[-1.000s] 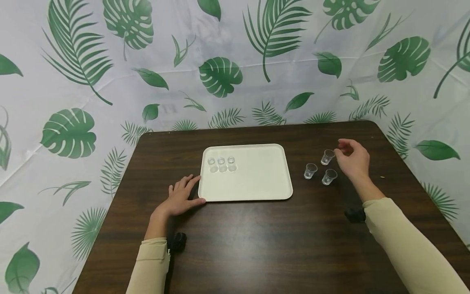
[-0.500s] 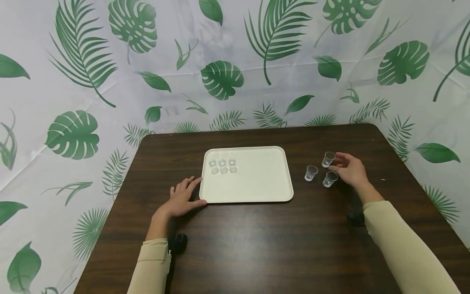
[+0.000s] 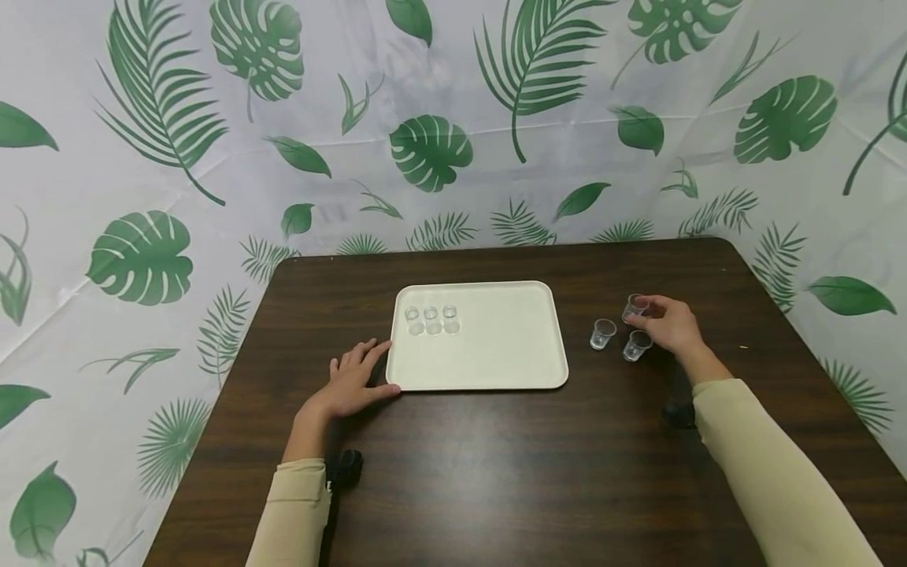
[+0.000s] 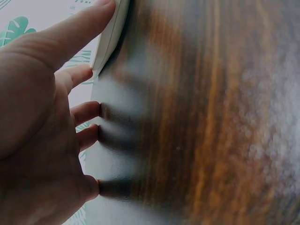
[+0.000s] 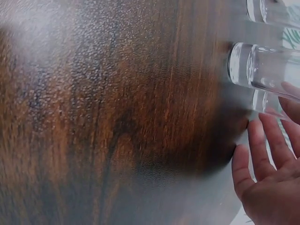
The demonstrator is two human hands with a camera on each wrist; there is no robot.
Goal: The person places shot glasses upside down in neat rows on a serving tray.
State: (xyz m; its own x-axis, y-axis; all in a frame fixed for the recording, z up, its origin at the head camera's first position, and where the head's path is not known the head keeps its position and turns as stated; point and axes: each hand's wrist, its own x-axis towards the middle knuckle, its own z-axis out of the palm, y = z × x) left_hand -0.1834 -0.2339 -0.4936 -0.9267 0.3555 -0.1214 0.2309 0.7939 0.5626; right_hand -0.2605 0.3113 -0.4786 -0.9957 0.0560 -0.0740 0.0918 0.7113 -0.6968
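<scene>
My left hand (image 3: pixel 347 387) lies with spread fingers at the left end of a cream tray (image 3: pixel 496 354), thumb and index finger touching its rim. On that tray three clear shot glasses (image 3: pixel 431 320) stand in a row at the back left; they appear upside down. My right hand (image 3: pixel 673 324) has thumb and fingers around the farthest of three shot glasses (image 3: pixel 633 309) on the table, rim up. In the right wrist view this glass (image 5: pixel 262 102) is partly hidden behind the thumb and a nearer shot glass (image 5: pixel 269 68).
Two other upright shot glasses stand by the right hand, one nearer me (image 3: pixel 636 346) and one to the left (image 3: pixel 602 335). The dark wooden table (image 3: pixel 482 472) meets a leaf-patterned cloth (image 3: pixel 340 173) at the back.
My right hand has moved left from beside the glasses to the farthest one, and its fingers have come around it. The left hand has stayed at the tray.
</scene>
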